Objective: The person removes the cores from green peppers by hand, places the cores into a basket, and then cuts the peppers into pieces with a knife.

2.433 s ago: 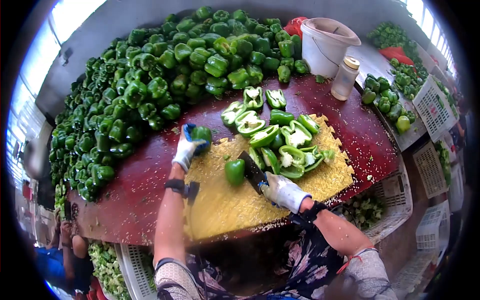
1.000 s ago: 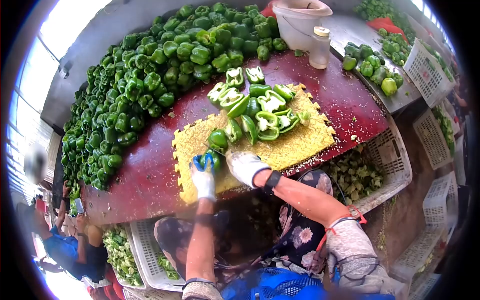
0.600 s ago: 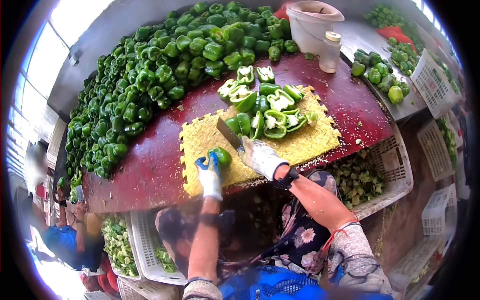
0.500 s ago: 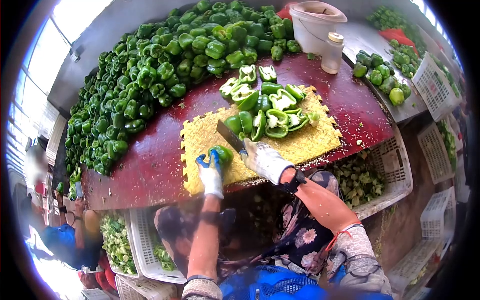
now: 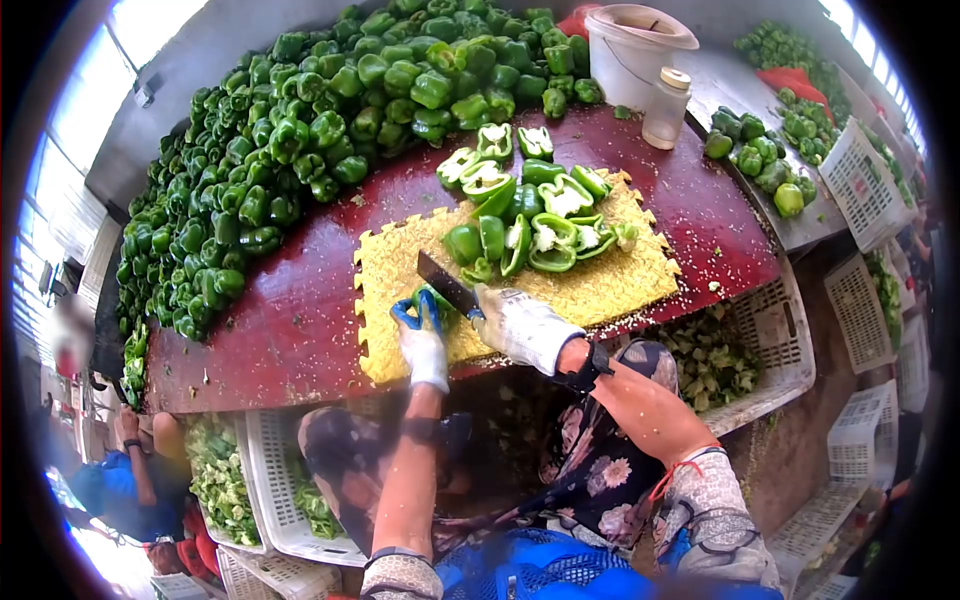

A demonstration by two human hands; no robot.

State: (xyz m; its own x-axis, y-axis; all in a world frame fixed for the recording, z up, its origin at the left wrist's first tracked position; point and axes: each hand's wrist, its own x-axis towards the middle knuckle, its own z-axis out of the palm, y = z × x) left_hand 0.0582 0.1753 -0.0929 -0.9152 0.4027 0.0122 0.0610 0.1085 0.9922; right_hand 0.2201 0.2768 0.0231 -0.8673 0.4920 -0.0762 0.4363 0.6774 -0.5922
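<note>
My left hand [image 5: 422, 340], in a white glove with blue fingertips, is closed on a green pepper [image 5: 430, 302] at the left part of the yellow mat [image 5: 600, 291]. In my right hand [image 5: 520, 322], also gloved, is the handle of a knife [image 5: 447, 281]. Its dark blade points up and left, over the pepper's upper right side. Whether the edge touches the pepper I cannot tell. Several cut pepper halves [image 5: 553, 242] lie just beyond the knife, many with their pale insides showing.
Whole green peppers [image 5: 300, 140] are heaped along the back and left of the red table [image 5: 270, 350]. A white bucket [image 5: 630, 65] and a clear bottle [image 5: 665, 112] stand at the back right. Crates of trimmings [image 5: 775, 320] sit below the front edge. Another person [image 5: 135, 480] is at far left.
The knife and my right hand have moved slightly left, so the blade is now over the held pepper. The view has shifted a little.
</note>
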